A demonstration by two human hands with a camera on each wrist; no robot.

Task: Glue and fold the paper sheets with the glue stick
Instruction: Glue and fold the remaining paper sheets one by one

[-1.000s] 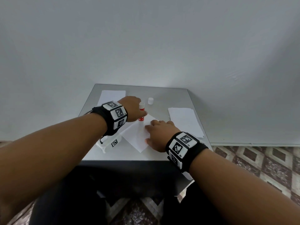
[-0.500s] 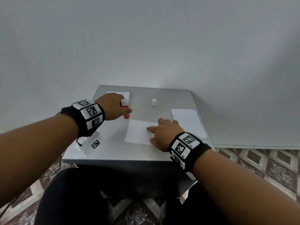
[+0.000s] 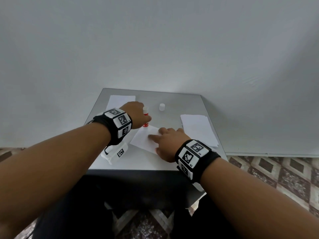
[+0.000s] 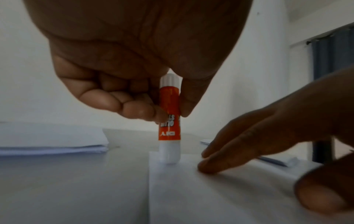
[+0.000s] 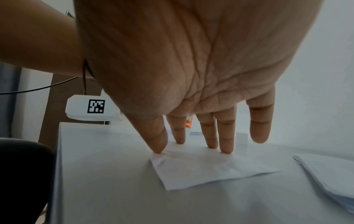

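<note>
Head view first: left hand [image 3: 136, 114] at about 11 o'clock from the paper sheet [image 3: 145, 140], fingers and thumb curled round the glue stick [image 3: 146, 118], pinching its orange barrel. Stick held upright, long axis vertical, white bare end down and touching the sheet at its far-left corner; cap [image 3: 162, 107] off, standing apart toward 12 o'clock on the table [image 3: 172, 163].

Left wrist view, confirming: glue stick [image 4: 169, 121] planted on the paper sheet [image 4: 210, 197] just inside the corner, with the fingertips [image 4: 210, 165] of the other hand close by at 3 o'clock, apart from the stick.

Right hand [image 3: 169, 144] spread flat, at 3 o'clock of the sheet. Right wrist view: thumb and three fingers [image 5: 227, 145] straight and pressing the far edge of the paper sheet [image 5: 206, 171] down, little finger lifted clear.

Sheet lying skewed on the table, a diamond from the head view, one corner toward 12 o'clock under the stick, most of its area running toward 6 o'clock and bare of hands. Judged from that: next stroke probably drawn from 12 toward 6 or 7 o'clock along the left edge, away from the pinning fingers, left hand being the nearer and already loaded. Stack of sheets [image 3: 198, 130] at 3 o'clock, another stack [image 3: 119, 100] at 10 o'clock, both well apart from the working sheet.
</note>
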